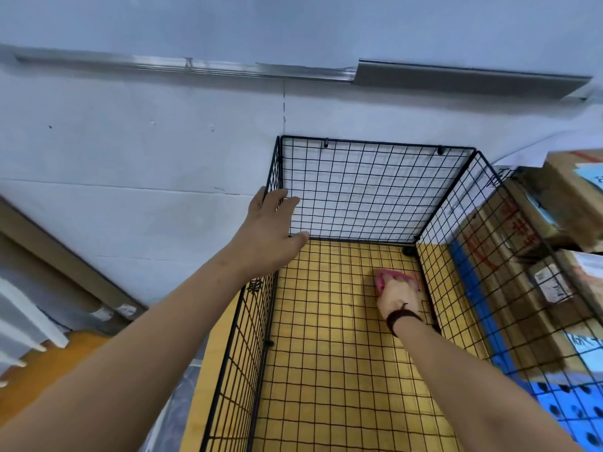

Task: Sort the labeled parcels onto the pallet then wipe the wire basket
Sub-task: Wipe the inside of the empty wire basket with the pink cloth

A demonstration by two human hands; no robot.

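The black wire basket (pixel 375 143) stands against a pale wall and holds no parcels; its mesh floor shows a yellow surface beneath. The labeled parcels (pixel 509 288) are stacked just outside its right wall on the blue pallet (pixel 567 406), so the sorting looks done and the wiping step is in hand. The left hand (pixel 267 230) steadies the basket, its fingers hooked over the top rim of the left wall near the far corner, thumb spread below. The right hand (pixel 399 296), a dark band at its wrist, reaches down inside to the mesh floor near the far right corner, with its fingers laid over a pink cloth (pixel 388 277) and pressing it down, not visibly pinching it. The next move probably calls for drawing the cloth back across the floor in rows, then up the wire walls, with the rim hold kept firm so the light frame does not slide
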